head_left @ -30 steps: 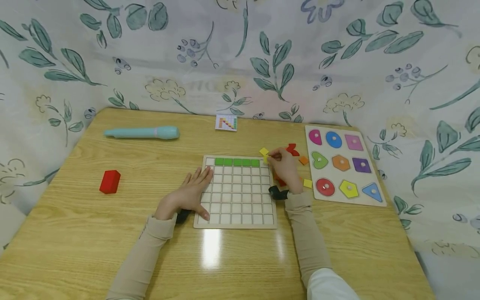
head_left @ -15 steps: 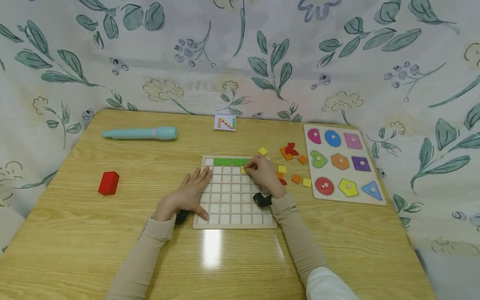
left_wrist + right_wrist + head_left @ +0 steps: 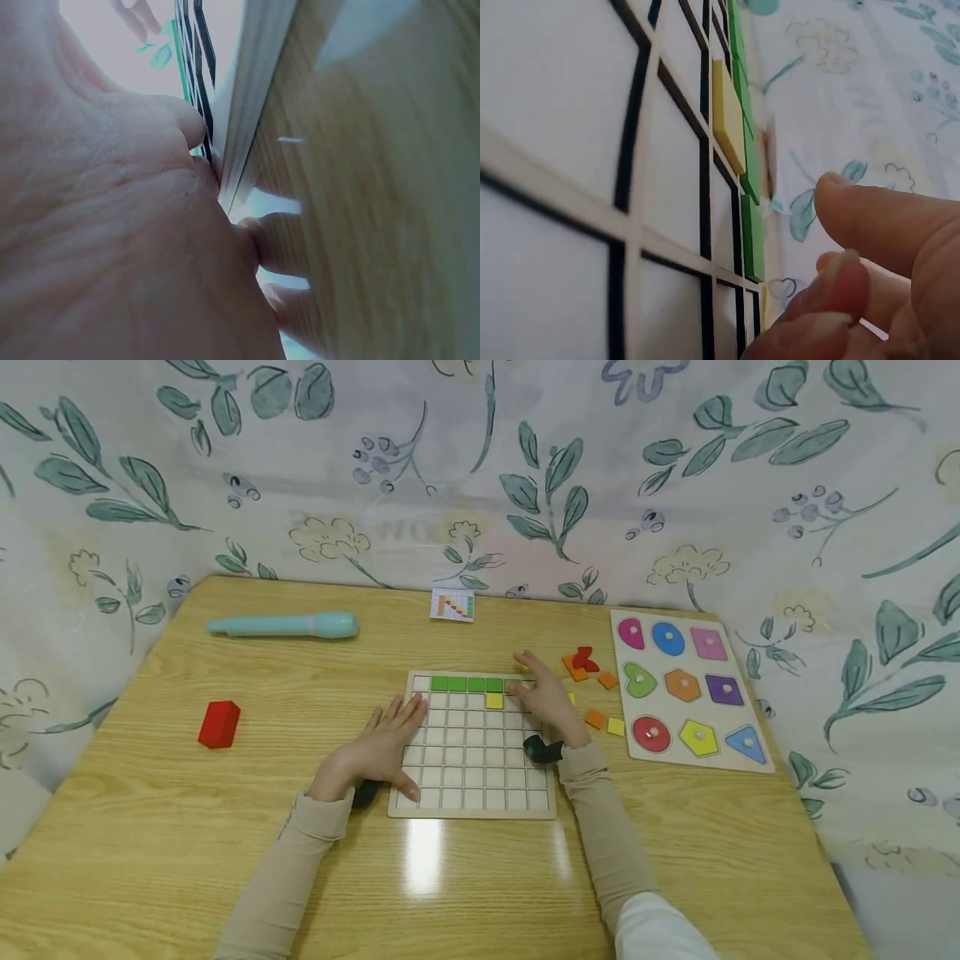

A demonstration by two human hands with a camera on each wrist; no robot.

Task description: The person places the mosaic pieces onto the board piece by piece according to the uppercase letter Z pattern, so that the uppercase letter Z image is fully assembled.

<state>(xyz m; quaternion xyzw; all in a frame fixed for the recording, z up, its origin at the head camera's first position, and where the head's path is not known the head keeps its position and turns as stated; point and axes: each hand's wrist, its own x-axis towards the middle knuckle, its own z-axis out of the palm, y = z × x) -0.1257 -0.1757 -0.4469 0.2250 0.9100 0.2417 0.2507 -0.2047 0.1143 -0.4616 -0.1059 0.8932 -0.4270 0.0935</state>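
Note:
My left hand (image 3: pixel 375 747) rests with spread fingers on the left edge of a wooden grid board (image 3: pixel 472 758). In the left wrist view, the palm lies right by the board's edge (image 3: pixel 255 82). Several green square tiles (image 3: pixel 458 684) fill cells along the top row. One yellow square tile (image 3: pixel 494 701) sits in the second row, below a green one; in the right wrist view this yellow tile (image 3: pixel 727 116) stands slightly proud of the grid. Over the board's upper right corner is my right hand (image 3: pixel 553 702), fingers loosely extended, holding nothing and covering part of the top row.
Right of the board lie red pieces (image 3: pixel 583 658), orange tiles (image 3: pixel 595 718) and a yellow tile (image 3: pixel 616 727). Beyond is a shape puzzle board (image 3: pixel 660 752). A small pattern card (image 3: pixel 452 606) lies at the back, a turquoise stick-like toy (image 3: pixel 281 626) and red block (image 3: pixel 220 724) at left.
My right hand has carried a yellow tile from the right side onto the board, let it go in the second row, and drawn back to the right. The left hand has stayed put.

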